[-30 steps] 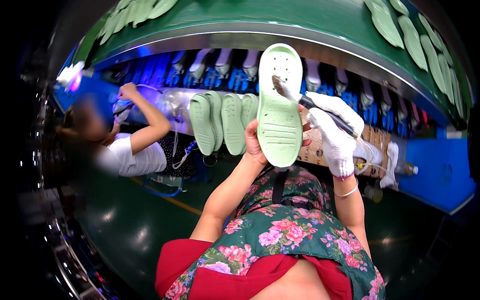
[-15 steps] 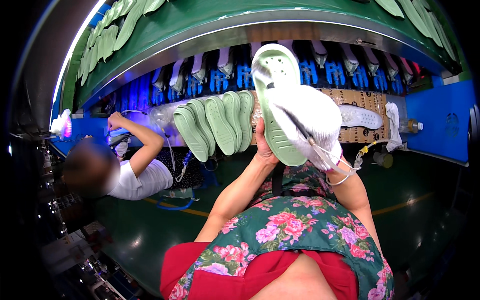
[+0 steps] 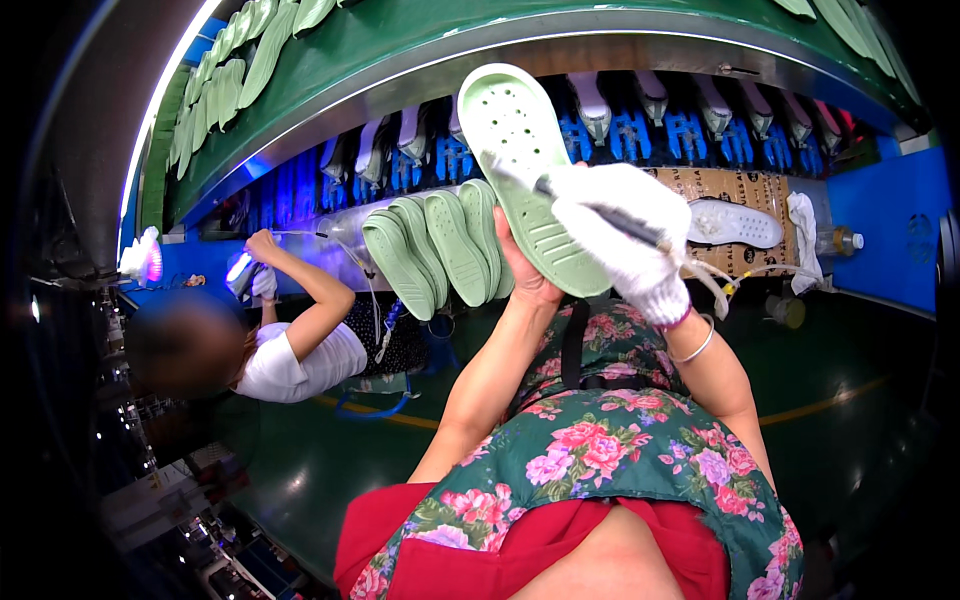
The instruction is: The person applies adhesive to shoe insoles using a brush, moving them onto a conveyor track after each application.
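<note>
One pale green shoe sole was held up, and four more green soles stood in a leaning row beside it. One white insole lay on the brown cardboard sheet. One dark pen-like tool was there, one white cloth, and one co-worker.

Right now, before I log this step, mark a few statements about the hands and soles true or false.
1. The left hand holds a pale green sole up. True.
2. The right hand is bare. False: it wears a white glove.
3. The right hand holds a thin dark tool against the sole. True.
4. The upright soles beside the left hand are red. False: they are green.
5. A white insole lies on the cardboard at the right. True.
</note>
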`<state>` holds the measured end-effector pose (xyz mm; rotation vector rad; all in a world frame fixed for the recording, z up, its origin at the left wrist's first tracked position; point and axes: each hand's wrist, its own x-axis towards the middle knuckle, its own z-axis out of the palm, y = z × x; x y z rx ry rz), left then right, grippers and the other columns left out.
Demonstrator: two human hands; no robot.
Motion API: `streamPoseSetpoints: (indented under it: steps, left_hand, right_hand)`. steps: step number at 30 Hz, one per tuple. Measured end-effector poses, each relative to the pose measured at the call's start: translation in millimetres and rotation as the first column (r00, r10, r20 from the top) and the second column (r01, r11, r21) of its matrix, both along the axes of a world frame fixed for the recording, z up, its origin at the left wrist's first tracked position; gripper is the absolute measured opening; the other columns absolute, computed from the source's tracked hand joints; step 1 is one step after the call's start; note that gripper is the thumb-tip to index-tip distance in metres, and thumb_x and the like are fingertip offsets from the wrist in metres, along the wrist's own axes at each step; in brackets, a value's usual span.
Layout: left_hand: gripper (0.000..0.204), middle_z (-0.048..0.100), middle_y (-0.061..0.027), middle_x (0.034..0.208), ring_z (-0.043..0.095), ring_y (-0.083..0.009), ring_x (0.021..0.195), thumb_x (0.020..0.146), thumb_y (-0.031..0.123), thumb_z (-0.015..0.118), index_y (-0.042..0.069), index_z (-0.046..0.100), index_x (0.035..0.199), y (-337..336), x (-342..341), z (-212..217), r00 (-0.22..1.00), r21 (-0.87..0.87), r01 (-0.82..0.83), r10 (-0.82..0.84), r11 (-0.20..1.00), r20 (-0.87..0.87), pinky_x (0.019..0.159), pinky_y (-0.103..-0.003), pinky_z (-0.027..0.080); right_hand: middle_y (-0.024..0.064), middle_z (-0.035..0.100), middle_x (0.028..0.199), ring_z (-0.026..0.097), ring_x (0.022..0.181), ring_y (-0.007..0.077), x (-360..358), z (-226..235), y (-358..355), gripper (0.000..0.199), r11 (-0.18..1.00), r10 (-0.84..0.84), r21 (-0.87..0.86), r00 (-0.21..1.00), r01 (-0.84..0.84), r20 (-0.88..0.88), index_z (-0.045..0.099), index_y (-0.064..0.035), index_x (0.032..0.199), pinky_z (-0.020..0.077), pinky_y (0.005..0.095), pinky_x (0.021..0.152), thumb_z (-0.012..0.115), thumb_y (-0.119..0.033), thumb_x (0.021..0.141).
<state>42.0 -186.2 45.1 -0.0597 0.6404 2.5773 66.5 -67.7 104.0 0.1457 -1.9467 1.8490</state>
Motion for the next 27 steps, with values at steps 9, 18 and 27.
streamPoseSetpoints:
  steps: [9,18,27]
  left_hand:
    - [0.096,0.046,-0.0124,0.141,0.053,-0.0411,0.116,0.081,0.081,0.039,0.015,0.027,0.149,-2,-22,1,1.0,0.343,0.012,-0.019,0.939,0.017,0.096,-0.055,0.048]
    - [0.096,0.05,-0.0119,0.136,0.055,-0.0386,0.109,0.08,0.082,0.04,0.012,0.034,0.146,-20,-35,-4,0.966,0.251,0.23,-0.19,0.94,-0.175,0.09,-0.057,0.049]
    - [0.094,0.044,-0.0166,0.137,0.052,-0.041,0.109,0.08,0.076,0.048,0.012,0.032,0.147,-28,-57,-5,0.967,0.35,0.245,-0.202,0.904,-0.156,0.087,-0.057,0.05]
  right_hand:
    - [0.0095,0.071,0.101,0.068,0.094,0.0216,5,-11,-1,0.025,0.99,0.133,0.049,0.991,-0.133,0.003,0.072,-0.0055,0.104,0.053,0.0327,0.085,0.074,-0.006,0.079]
    - [0.0079,0.072,0.097,0.07,0.086,0.0236,11,0,-7,0.022,0.963,0.203,0.175,0.979,-0.206,0.034,0.072,-0.0129,0.101,0.0554,0.0316,0.074,0.073,-0.014,0.079]
    - [0.0066,0.072,0.093,0.069,0.083,0.0243,10,1,-10,0.02,0.913,0.315,0.303,0.944,-0.274,-0.094,0.072,-0.012,0.098,0.055,0.0331,0.075,0.074,-0.012,0.078]
